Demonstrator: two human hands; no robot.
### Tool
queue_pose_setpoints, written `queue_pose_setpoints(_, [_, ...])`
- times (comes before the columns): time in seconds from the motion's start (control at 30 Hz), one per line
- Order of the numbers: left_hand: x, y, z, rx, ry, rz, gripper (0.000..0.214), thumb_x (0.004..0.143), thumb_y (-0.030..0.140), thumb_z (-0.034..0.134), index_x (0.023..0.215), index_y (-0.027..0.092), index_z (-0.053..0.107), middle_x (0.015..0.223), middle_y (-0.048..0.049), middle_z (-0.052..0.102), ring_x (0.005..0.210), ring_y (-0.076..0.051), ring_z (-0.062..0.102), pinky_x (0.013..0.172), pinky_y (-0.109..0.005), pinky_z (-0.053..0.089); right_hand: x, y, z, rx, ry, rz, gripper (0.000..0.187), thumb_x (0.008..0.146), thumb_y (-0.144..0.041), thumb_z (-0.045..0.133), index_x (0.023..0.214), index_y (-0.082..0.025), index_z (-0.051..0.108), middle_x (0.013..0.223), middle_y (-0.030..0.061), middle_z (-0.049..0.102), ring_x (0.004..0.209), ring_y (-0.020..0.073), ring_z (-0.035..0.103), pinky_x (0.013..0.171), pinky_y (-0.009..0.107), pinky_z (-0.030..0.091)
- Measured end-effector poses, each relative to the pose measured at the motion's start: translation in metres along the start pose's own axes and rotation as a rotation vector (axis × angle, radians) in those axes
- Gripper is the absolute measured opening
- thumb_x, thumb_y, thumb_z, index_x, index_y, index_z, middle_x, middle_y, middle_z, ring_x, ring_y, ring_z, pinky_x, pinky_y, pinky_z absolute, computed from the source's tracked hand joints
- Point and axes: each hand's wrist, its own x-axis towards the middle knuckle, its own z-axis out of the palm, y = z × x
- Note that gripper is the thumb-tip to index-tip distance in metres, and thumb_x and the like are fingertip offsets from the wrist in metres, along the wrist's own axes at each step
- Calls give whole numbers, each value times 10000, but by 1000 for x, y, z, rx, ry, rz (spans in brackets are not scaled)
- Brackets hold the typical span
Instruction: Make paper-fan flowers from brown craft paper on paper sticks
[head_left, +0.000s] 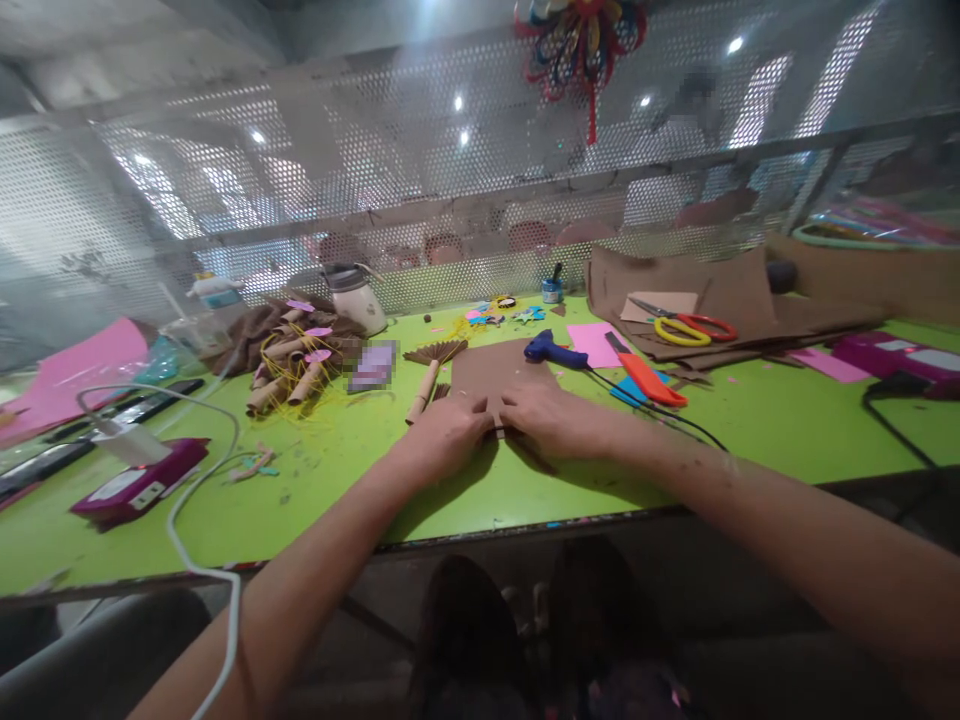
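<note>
A brown paper sheet [502,365] lies on the green table between my hands. My left hand [450,432] and my right hand [547,418] meet at its near edge, fingers bent and pinching the paper from both sides. Part of that edge is hidden under the fingers. Beyond my right hand a blue glue gun [556,352] rests partly on the sheet, its black cord trailing right. Left of the sheet lie a rolled paper tube [424,392] and a pleated brown paper fan [442,350].
An orange-handled cutter [649,375], scissors [686,328] and stacked brown paper [720,285] are to the right. A bundle of paper rolls [289,375], a jug [356,300] and a purple power strip [142,480] stand left. A white cable [176,510] crosses the table's front edge.
</note>
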Motion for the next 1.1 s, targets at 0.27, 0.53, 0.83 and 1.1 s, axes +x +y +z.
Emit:
queue_pose_setpoints(0.27, [-4,9,-8,177,-100,38,258,854,95,395,829,109,652,784,-107,574,731,-196,515,663,-328,426,-8,-4,7,-37,23,13,144,813,-71,490,749,-96,616,821,118,584,731,189,473,670,313,339])
queue_pose_setpoints(0.53, [-3,12,-8,193,-100,85,234,855,89,409,793,107,634,798,-113,575,764,-213,513,683,-338,422,-16,-4,4,-151,-28,-3,162,847,-98,473,814,-87,631,825,136,589,766,212,494,669,324,341])
queue_pose_setpoints(0.83, [-3,12,-5,51,-27,29,202,836,94,440,838,101,642,824,-126,588,804,-224,546,733,-352,431,-18,-5,5,-214,-62,-1,202,825,-44,455,872,-60,651,884,169,604,821,233,531,683,324,383])
queue_pose_setpoints(1.1, [0,-11,-15,-516,-75,-295,226,778,207,504,841,170,718,797,-42,712,769,-175,618,849,-348,435,-15,24,2,441,47,267,205,760,-75,513,829,-123,700,807,74,687,740,165,597,703,285,442])
